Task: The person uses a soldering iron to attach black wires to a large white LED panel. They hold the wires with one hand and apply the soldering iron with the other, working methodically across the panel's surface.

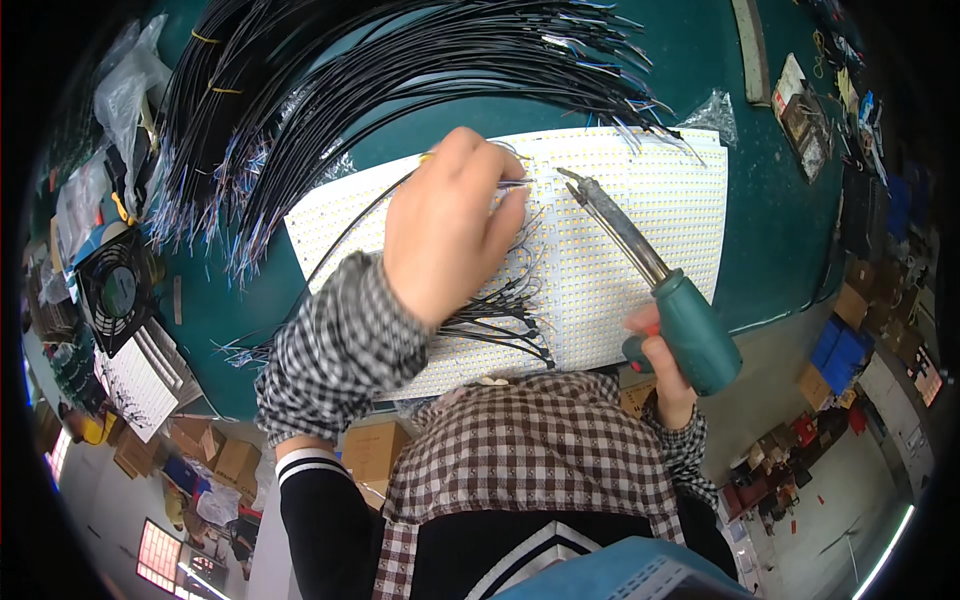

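Observation:
A white LED circuit panel [690, 200] with rows of small yellowish dots lies in front of me. My left hand [445, 225] is over its left half, thumb and fingers pinched on a thin black cable [345, 235] whose bared, coloured end points at the panel's middle strip. My right hand [668, 372] grips a green-handled soldering gun [700, 335]. Its tip is close to that strip, just right of the cable end; whether it touches the panel I cannot tell. Several short black cables [500, 320] lie on the panel below my left hand, their ends along the strip.
A large bundle of black cables [400, 90] with stripped ends arches across the green table [780, 230]. At left are plastic bags [130, 90], a black fan [112, 285] and white panels [140, 385]. A plastic-wrapped item [803, 115] and a long bar [751, 50] lie at far right.

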The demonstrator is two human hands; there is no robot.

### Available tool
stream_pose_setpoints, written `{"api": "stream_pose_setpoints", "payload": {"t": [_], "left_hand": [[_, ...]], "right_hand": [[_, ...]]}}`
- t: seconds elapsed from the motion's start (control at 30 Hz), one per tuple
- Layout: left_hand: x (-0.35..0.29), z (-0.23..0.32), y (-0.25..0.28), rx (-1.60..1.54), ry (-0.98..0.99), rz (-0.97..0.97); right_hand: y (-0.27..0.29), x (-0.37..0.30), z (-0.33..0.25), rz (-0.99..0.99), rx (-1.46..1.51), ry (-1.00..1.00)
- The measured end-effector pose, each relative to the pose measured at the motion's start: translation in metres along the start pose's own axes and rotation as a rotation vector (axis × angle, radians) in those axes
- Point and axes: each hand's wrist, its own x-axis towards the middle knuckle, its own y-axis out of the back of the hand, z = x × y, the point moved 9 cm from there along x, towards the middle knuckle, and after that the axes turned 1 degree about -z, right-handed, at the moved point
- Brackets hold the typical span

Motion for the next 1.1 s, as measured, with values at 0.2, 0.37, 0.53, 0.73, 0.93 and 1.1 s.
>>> {"api": "stream_pose_setpoints", "payload": {"t": [0.2, 0.37, 0.53, 0.73, 0.93, 1.1], "left_hand": [[-0.036, 0.013, 0.005, 0.022, 0.14, -0.206], [-0.034, -0.005, -0.005, -0.148, 0.266, -0.247], [-0.022, 0.003, 0.006, 0.069, 0.124, -0.107], [-0.017, -0.008, -0.003, -0.167, 0.222, -0.144], [-0.018, 0.01, 0.002, -0.073, 0.036, -0.041], [-0.019, -0.003, -0.015, -0.075, 0.149, -0.13]], "right_hand": [[0.0, -0.001, -0.003, -0.051, 0.001, -0.02], [-0.001, -0.001, -0.006, -0.036, 0.033, 0.071], [0.003, -0.008, 0.002, -0.003, 0.124, 0.025], [0.006, -0.012, 0.006, 0.015, 0.136, 0.007], [0.004, -0.008, 0.005, 0.03, 0.108, -0.001], [0.005, -0.008, 0.001, 0.045, 0.084, -0.034]]}}
